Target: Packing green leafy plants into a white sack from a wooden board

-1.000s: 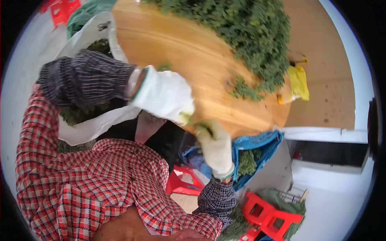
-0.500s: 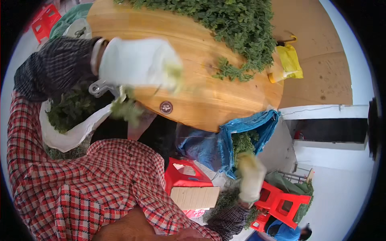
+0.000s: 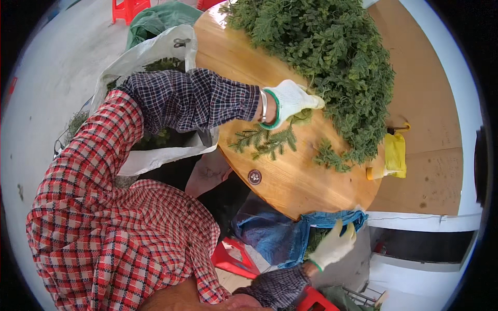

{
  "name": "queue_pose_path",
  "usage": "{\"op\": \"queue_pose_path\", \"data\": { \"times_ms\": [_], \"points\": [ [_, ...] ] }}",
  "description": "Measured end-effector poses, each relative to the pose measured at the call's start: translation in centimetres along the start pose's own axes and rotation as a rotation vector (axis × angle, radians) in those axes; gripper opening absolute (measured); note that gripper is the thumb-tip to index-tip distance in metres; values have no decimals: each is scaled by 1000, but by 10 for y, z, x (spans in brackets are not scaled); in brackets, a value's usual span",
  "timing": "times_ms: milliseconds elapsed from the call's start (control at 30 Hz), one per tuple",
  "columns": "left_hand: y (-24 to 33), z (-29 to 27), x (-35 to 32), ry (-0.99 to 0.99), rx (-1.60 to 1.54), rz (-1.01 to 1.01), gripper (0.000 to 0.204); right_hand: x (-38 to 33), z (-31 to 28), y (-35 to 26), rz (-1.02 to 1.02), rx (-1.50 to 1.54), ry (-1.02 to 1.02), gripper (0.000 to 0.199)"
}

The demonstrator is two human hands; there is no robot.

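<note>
My left hand [image 3: 290, 99], in a white glove with a green cuff, reaches across the round wooden table [image 3: 290, 181] to the edge of a big pile of green leafy sprigs [image 3: 332, 57]. Its fingers are curled around a small bunch of sprigs [image 3: 301, 117]. A few loose sprigs [image 3: 264, 141] lie on the wood just below it. My right hand [image 3: 334, 244], gloved the same way, hangs below the table's near edge with fingers spread, over the mouth of a blue bag [image 3: 280, 238] with greens inside.
A white sack [image 3: 150, 155] holding greens stands at the table's left edge, a green sack [image 3: 150, 23] behind it. A yellow glove [image 3: 394, 155] lies at the table's right. Red plastic stools [image 3: 233, 259] stand on the floor below.
My left hand swung from the white sack at the left back over the table to the green pile. My right hand stayed low by the blue bag, now with fingers spread.
</note>
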State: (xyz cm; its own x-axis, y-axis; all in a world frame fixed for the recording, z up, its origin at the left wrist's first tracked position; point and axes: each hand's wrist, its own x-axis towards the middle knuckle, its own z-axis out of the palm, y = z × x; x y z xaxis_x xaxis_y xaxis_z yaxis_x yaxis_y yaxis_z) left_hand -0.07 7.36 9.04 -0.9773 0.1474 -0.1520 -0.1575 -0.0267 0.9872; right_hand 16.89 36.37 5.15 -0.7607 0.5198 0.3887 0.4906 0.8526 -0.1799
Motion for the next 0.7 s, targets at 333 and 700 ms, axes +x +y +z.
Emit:
{"op": "queue_pose_path", "data": {
  "times_ms": [333, 700],
  "points": [
    [-13, 21, -19, -213, -339, 83, 23, -7, 39, -176, -361, 1416, -715, 47],
    [-28, -40, -61, -423, -105, 433, 25, -41, 2, -184, -289, 1306, -1255, 19]
  ]
}}
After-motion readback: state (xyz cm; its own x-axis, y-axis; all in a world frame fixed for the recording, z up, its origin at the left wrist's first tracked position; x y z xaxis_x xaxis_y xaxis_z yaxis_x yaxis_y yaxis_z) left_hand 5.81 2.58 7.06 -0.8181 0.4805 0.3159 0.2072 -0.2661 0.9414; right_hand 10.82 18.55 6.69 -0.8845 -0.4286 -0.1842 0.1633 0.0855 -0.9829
